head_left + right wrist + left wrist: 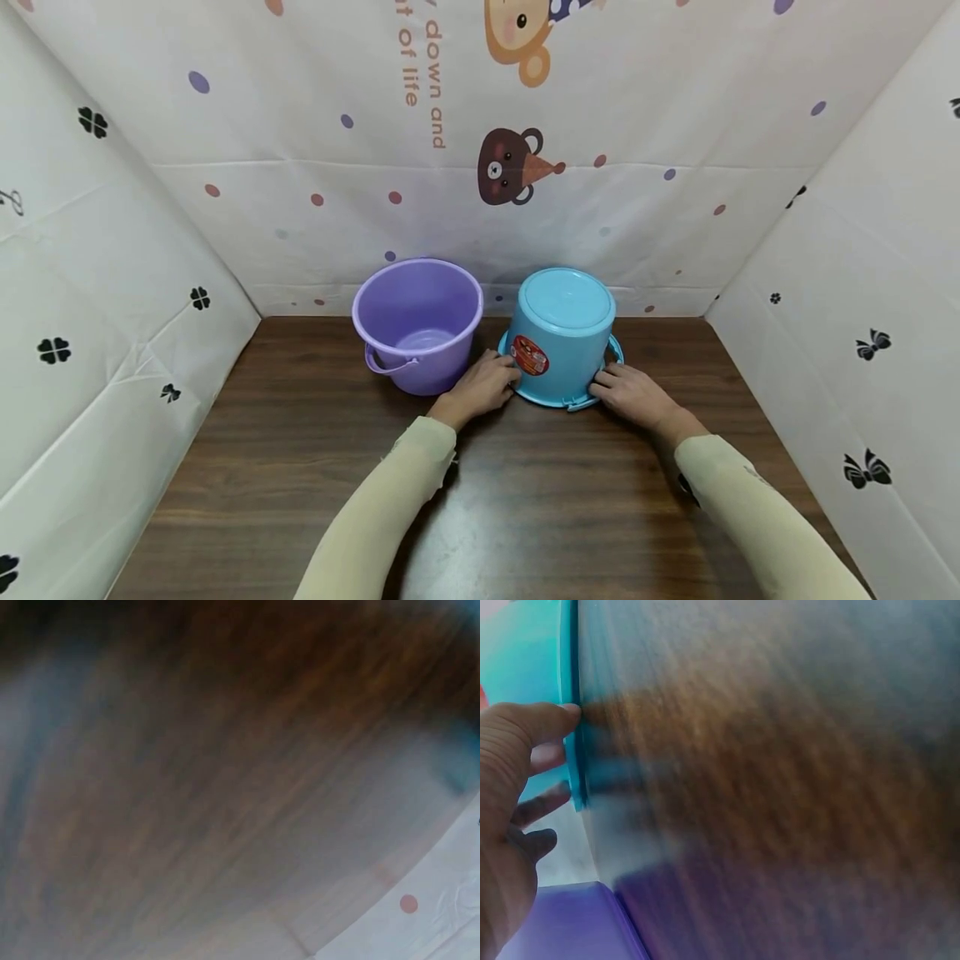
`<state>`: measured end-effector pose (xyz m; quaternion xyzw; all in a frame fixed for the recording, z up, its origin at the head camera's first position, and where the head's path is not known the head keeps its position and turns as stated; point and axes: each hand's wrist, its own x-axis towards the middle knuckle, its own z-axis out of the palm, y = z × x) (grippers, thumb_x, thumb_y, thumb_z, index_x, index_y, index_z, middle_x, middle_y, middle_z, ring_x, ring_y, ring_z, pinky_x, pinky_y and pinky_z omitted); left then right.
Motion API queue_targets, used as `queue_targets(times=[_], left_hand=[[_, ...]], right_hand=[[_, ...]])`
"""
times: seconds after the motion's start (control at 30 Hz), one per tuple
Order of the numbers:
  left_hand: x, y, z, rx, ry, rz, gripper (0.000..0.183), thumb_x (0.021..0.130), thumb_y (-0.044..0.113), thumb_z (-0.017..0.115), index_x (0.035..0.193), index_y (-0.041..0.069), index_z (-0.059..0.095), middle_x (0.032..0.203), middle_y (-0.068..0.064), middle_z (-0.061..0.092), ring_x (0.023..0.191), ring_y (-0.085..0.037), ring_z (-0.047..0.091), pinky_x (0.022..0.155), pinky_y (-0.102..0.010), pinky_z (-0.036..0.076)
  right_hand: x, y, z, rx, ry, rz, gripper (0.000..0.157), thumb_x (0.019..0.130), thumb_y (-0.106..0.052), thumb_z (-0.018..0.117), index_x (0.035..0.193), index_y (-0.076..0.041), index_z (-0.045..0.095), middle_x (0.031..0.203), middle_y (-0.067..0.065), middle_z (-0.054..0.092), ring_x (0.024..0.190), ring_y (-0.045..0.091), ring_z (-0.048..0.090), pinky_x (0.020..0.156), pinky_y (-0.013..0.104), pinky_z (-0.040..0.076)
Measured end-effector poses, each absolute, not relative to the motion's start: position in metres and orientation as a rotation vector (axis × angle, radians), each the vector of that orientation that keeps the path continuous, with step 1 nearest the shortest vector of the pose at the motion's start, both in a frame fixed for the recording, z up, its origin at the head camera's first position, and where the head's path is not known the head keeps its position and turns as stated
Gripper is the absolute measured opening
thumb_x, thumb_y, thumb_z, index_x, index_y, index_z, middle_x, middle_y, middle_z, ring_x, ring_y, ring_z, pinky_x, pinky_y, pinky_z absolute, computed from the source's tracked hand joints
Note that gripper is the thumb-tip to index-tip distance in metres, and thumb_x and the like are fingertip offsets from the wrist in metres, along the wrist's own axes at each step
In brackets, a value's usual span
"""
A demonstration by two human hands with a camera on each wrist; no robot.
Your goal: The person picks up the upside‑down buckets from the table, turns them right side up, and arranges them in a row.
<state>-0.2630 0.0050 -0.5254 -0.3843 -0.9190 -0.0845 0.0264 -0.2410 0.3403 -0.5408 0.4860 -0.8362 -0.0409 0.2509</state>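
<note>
A light blue bucket is upside down on the wooden table, its base facing up and a red label on its side. My left hand grips the rim at its left side; in the left wrist view the thumb and fingers meet the blue rim. At the bucket's right side my right hand holds the rim near the handle, fingers curled. The right wrist view is blurred and does not show that hand. Just left of my left hand, a purple bucket stands upright, mouth up.
The purple bucket's handle hangs down its front left. Behind both buckets rises a white sheet printed with dots and bears. More patterned sheets close off the left and right sides of the brown wooden table.
</note>
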Motion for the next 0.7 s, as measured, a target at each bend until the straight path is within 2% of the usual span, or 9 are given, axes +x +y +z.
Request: queue_targets(times=[0.1,0.23,0.3,0.47,0.57,0.67,0.7], left_hand=[[-0.261,0.005,-0.525,-1.181,-2.81,-0.284,0.014,0.089,0.019,0.082,0.094,0.022,0.069,0.106,0.004,0.064,0.113,-0.025,0.058,0.12,-0.05,0.039],[-0.259,0.005,-0.525,-1.168,-2.763,-0.303,0.02,0.087,0.021,0.085,0.091,0.022,0.065,0.103,0.004,0.061,0.105,-0.023,0.057,0.103,-0.038,0.048],[-0.258,0.006,-0.526,-1.158,-2.748,-0.296,0.02,0.087,0.02,0.084,0.09,0.022,0.064,0.101,0.005,0.06,0.102,-0.021,0.056,0.094,-0.034,0.049],[-0.259,0.007,-0.526,-1.119,-2.693,-0.332,0.019,0.089,0.014,0.081,0.087,0.022,0.064,0.096,0.006,0.059,0.095,-0.019,0.055,0.084,-0.031,0.049],[-0.259,0.006,-0.527,-1.102,-2.658,-0.373,0.02,0.088,0.01,0.079,0.085,0.023,0.063,0.093,0.007,0.057,0.092,-0.017,0.054,0.079,-0.028,0.048],[-0.258,0.004,-0.526,-1.094,-2.625,-0.445,0.023,0.084,0.005,0.076,0.084,0.021,0.061,0.091,0.007,0.055,0.09,-0.017,0.053,0.076,-0.028,0.047],[-0.258,0.004,-0.526,-1.091,-2.615,-0.471,0.024,0.083,0.003,0.076,0.084,0.021,0.06,0.091,0.006,0.055,0.091,-0.017,0.053,0.076,-0.028,0.047]], right_hand=[[-0.24,0.342,-0.538,1.328,-2.258,-0.085,0.051,0.115,-0.026,0.019,0.096,-0.011,0.064,0.09,0.005,0.058,0.08,0.024,0.054,0.063,0.035,0.053],[-0.236,0.344,-0.533,1.34,-2.253,-0.075,0.05,0.114,-0.026,0.019,0.097,-0.01,0.063,0.091,0.006,0.057,0.079,0.024,0.053,0.062,0.034,0.053],[-0.235,0.345,-0.532,1.35,-2.254,-0.066,0.051,0.114,-0.025,0.018,0.098,-0.009,0.064,0.092,0.007,0.058,0.08,0.023,0.053,0.062,0.034,0.053],[-0.232,0.347,-0.531,1.356,-2.261,-0.021,0.048,0.111,-0.022,0.02,0.1,-0.008,0.064,0.095,0.008,0.057,0.084,0.023,0.052,0.064,0.034,0.053],[-0.23,0.348,-0.531,1.362,-2.255,0.006,0.031,0.109,-0.014,0.035,0.101,-0.007,0.064,0.097,0.009,0.057,0.086,0.024,0.052,0.066,0.034,0.053],[-0.227,0.348,-0.531,1.364,-2.253,0.027,0.007,0.096,-0.005,0.059,0.101,-0.007,0.064,0.099,0.009,0.057,0.086,0.024,0.051,0.066,0.034,0.053],[-0.226,0.347,-0.531,1.36,-2.259,0.035,0.011,0.091,-0.003,0.065,0.101,-0.007,0.064,0.099,0.009,0.057,0.087,0.023,0.051,0.066,0.034,0.053]])
